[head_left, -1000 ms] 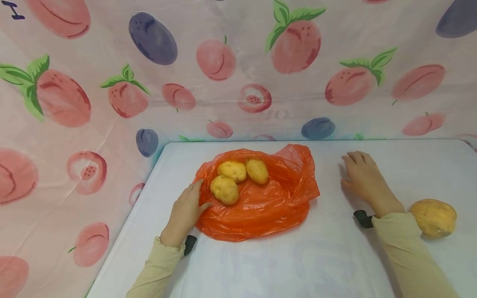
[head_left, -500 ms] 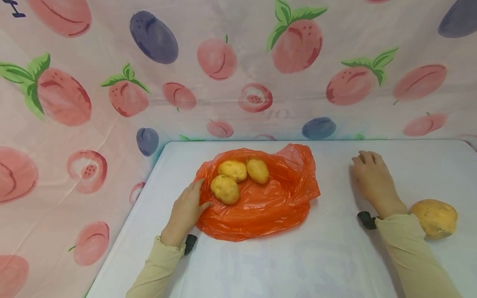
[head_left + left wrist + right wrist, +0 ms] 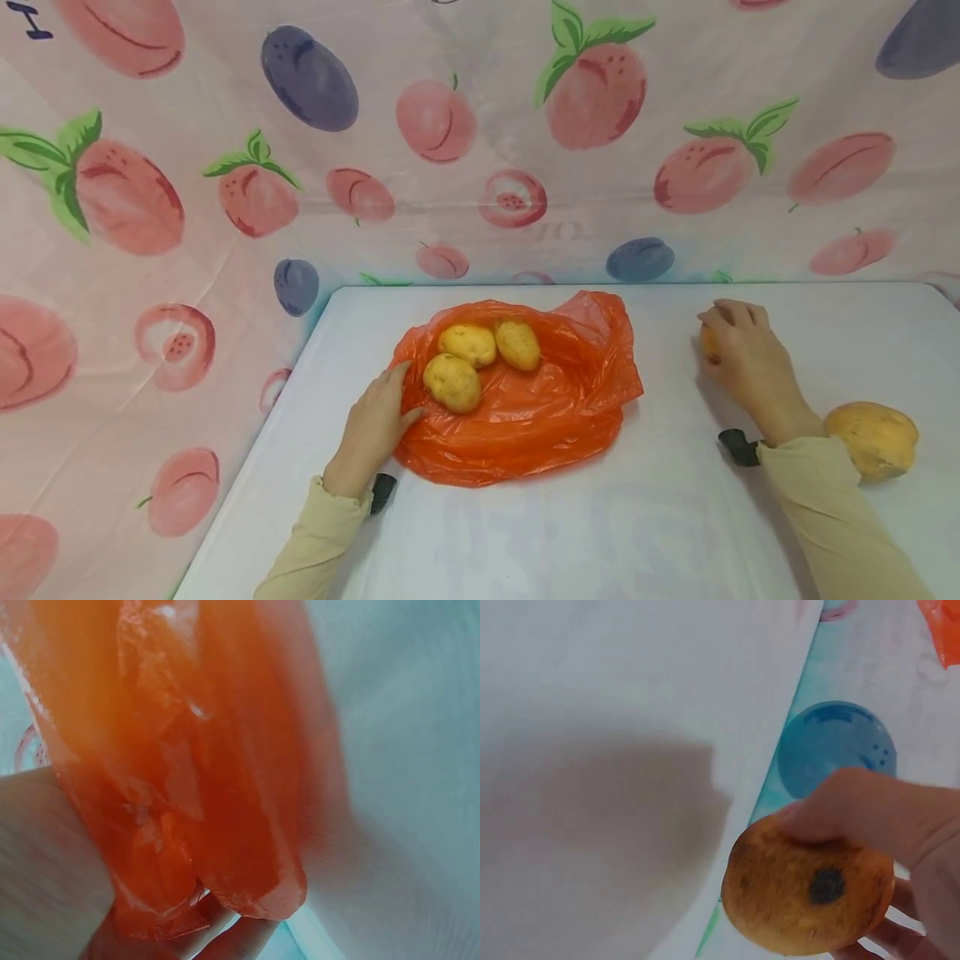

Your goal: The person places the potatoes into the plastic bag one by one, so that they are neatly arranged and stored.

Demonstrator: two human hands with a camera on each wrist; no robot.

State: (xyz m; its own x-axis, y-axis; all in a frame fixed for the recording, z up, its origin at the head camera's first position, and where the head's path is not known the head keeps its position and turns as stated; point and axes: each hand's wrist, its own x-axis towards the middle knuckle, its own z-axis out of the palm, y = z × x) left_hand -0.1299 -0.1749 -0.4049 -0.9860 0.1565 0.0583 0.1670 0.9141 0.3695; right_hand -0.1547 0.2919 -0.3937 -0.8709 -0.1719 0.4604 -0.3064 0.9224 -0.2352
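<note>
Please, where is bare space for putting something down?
Bare table: in front of the orange bag, between the sleeves; also a strip between bag and right hand, which holds a dark-spotted potato. Crowded: the bag's left part, with three potatoes and the left hand; and where the large potato neighbours the right sleeve.

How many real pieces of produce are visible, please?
5: the near potato, far-left potato and far-right potato on the orange bag; a larger piece beside the right sleeve; a held piece in the right hand. The bag's folds may hide more.

Five potatoes (image 3: 709, 343) (image 3: 872, 440) (image 3: 452, 383) (image 3: 467, 345) (image 3: 517, 345), one orange bag (image 3: 517, 450), two hands (image 3: 372, 414) (image 3: 750, 358).
</note>
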